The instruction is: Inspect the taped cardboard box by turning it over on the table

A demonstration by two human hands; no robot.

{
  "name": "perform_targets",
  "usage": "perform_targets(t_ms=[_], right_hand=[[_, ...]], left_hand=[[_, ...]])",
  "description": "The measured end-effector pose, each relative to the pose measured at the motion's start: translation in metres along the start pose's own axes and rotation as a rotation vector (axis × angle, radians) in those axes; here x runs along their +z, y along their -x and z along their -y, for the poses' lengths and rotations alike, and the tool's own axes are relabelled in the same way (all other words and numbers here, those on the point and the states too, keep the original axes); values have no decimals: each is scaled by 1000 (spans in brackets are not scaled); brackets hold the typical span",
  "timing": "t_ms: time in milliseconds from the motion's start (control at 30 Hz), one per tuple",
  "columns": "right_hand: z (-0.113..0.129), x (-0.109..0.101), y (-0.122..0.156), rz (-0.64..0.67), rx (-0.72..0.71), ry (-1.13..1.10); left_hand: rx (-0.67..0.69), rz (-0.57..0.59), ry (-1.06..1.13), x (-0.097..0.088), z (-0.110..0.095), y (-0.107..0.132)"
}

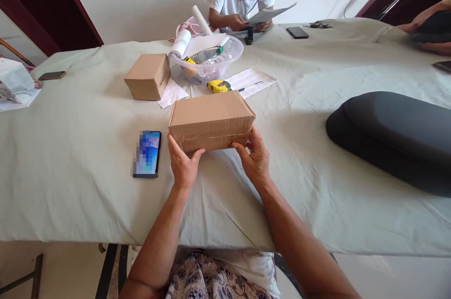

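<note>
A closed brown cardboard box (211, 113) is held between my two hands over the cloth-covered table. My left hand (183, 162) grips its lower left corner, thumb along the front bottom edge. On the opposite side, my right hand (255, 158) wraps the lower right corner, its thumb on the front face near some dark scribbled marks. Fingers behind the box are partly hidden. A smartphone (147, 154) with a lit screen lies left of my left hand. Just beyond the box sits a yellow tape measure (218, 86) beside a printed sheet (253, 82) with a pen on it.
A second cardboard box (147, 75) stands at back left, near a clear plastic basin (211, 71) of bottles and rolls. A black padded seat-like object (394, 139) lies at right. Across the table (88, 186), a person (243, 3) holds papers. Another person's hands show at far right.
</note>
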State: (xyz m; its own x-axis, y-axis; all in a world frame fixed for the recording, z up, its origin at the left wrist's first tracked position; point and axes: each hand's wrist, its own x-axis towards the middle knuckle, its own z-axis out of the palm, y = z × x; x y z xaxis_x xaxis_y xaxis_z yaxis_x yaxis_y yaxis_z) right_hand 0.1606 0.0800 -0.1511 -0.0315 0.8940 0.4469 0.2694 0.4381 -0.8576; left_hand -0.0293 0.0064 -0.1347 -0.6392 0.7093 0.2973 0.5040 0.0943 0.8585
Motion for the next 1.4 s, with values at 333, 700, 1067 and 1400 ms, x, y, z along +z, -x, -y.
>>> perform_targets(t_ms=[333,700,1067,1400], right_hand=[[-6,1,0,-8,2,-67],[13,-3,-1,-38,97,-88],[-6,-17,-10,30,-87,-158],[-7,-26,-13,208,-94,-240]], left_hand=[[-105,-15,273,-8,-10,-6],[-161,-74,405,-14,-11,-10],[-68,-201,617,-21,-2,-23],[1,-73,409,-28,1,-30]])
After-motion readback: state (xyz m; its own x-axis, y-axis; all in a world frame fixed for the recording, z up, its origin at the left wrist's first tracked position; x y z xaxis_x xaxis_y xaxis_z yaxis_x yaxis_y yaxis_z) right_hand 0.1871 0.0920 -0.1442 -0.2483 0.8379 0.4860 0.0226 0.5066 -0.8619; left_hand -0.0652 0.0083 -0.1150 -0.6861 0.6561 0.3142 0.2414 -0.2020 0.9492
